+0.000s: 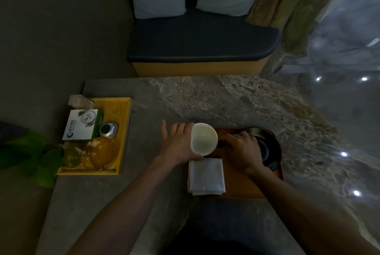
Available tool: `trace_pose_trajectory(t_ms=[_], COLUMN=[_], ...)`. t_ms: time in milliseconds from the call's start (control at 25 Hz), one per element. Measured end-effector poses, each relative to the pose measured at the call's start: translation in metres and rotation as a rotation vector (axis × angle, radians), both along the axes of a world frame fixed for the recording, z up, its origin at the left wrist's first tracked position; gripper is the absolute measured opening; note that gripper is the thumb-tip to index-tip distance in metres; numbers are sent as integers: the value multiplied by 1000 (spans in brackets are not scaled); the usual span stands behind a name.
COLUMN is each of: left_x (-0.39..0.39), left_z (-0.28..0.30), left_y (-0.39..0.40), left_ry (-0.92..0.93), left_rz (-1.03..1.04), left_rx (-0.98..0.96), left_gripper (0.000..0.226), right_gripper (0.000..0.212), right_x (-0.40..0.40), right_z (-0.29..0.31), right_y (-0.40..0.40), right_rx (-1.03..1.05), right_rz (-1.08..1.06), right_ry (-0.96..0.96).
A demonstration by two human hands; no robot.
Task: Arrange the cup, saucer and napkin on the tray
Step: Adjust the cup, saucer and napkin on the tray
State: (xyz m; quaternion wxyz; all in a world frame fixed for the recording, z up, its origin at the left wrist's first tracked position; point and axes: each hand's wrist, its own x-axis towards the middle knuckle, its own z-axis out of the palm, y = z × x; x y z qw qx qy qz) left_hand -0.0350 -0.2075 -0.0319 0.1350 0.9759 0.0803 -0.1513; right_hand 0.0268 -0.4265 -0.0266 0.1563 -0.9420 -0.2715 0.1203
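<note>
A white cup is held tilted above the left end of a brown wooden tray, with my left hand gripping its side. A folded white napkin lies on the tray's near left part, just below the cup. A dark saucer sits at the tray's far right. My right hand rests on the saucer's left edge, fingers curled on it.
A yellow wooden tray at the table's left holds a white box, a small silver clock, glass teaware and a clear container. Green leaves stick in from the left. A cushioned bench stands beyond the stone table's far edge.
</note>
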Motion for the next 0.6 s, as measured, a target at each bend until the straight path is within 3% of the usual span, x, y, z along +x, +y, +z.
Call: trace_pose_trajectory(t_ms=[280,600], left_x=[2,7], left_z=[0,-4], left_y=[7,5], left_ry=[91,53], left_rz=[-19,1], left_rx=[-92,-156], left_gripper=[128,113], right_gripper=[29,25], right_x=[12,24], right_z=[3,-3], right_y=[-1,-7], right_rx=[5,-39], right_rz=[40,61], right_ry=[30,-10])
